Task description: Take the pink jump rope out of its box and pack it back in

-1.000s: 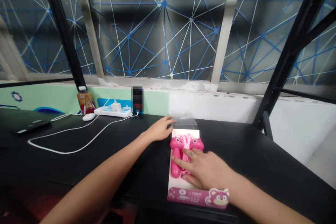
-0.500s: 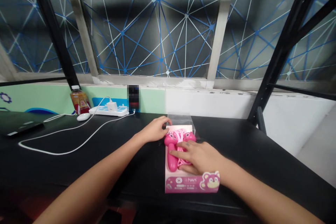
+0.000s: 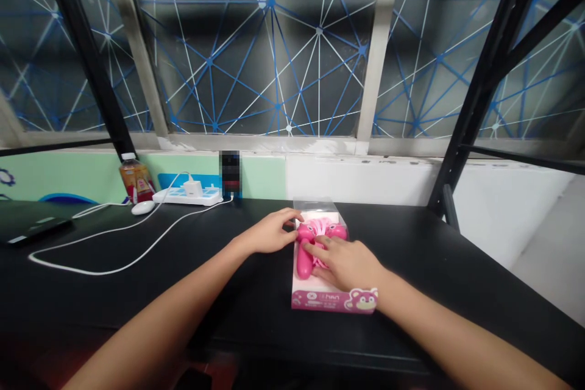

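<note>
A pink skipping rope [image 3: 304, 263], with bear-head handles and its cord bundled in the middle, lies in a pink card tray [image 3: 331, 301] whose front has a printed bear. The far part of the tray sits inside a clear plastic cover [image 3: 315, 205]. My left hand [image 3: 274, 231] grips the left side of this cover near the bear head, thumb nearer me and fingers at the far side. Spread over the rope and its right handle, my right hand [image 3: 350, 262] rests with fingers stretched out. It hides much of that handle and the cord.
On the black desk [image 3: 228, 329], a white cable [image 3: 137, 268] loops at the left. Farther back are a power strip [image 3: 187, 196], a white mouse [image 3: 143, 208], a drink bottle [image 3: 137, 180] and a dark flat device [image 3: 39, 230]. Black frame posts [image 3: 475, 91] stand at both sides.
The tray with the skipping rope has slid away from me, farther into the clear cover. My right hand has moved forward with it, while my left hand stays at the cover's side.
</note>
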Available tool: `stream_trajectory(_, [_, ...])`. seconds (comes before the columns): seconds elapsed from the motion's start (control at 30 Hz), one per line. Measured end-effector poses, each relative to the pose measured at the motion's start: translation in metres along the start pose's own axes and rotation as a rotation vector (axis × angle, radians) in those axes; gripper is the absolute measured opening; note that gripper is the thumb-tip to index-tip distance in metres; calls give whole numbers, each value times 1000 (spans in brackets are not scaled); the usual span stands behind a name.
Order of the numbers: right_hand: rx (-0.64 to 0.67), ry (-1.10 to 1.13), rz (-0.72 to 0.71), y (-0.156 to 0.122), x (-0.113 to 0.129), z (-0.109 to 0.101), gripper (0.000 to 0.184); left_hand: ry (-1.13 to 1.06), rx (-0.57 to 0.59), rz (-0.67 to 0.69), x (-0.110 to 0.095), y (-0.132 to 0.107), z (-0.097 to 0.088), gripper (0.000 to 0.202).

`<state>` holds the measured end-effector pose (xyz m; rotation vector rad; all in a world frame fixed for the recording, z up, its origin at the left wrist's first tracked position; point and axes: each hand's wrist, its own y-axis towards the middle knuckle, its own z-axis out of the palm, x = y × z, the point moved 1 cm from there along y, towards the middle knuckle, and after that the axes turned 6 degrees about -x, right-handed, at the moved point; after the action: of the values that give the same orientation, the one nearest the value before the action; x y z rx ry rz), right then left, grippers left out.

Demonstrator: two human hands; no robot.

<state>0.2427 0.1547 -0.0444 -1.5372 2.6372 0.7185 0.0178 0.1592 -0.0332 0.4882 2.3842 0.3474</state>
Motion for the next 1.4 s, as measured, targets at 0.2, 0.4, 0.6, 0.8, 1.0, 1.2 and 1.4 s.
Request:
stream_trajectory(0.2, [-84, -70, -76, 4, -5, 0, 45, 29, -39, 40, -3, -1, 1, 29])
stream_trajectory(0.4, [-110, 232, -229, -9, 14, -17, 35, 72, -78, 30, -1, 0, 6, 28])
stream_trajectory(0.6, [90, 602, -367, -16, 23, -26, 49, 191, -60, 60, 4, 4, 5, 41])
stream_trajectory(0.8, [115, 552, -307, -16, 23, -22, 51, 221, -88, 46, 6, 3, 8, 40])
stream_trajectory(1.0, [143, 477, -158, -12, 10, -18, 43, 146, -59, 101, -10, -3, 13, 43])
stream_trajectory(1.2, [160, 581, -136, -15, -7, -24, 51, 149, -37, 113, -15, -5, 9, 43])
stream_trajectory(1.4, [-142, 543, 13, -11, -44, -21, 33, 30, -2, 113, -6, -1, 3, 34])
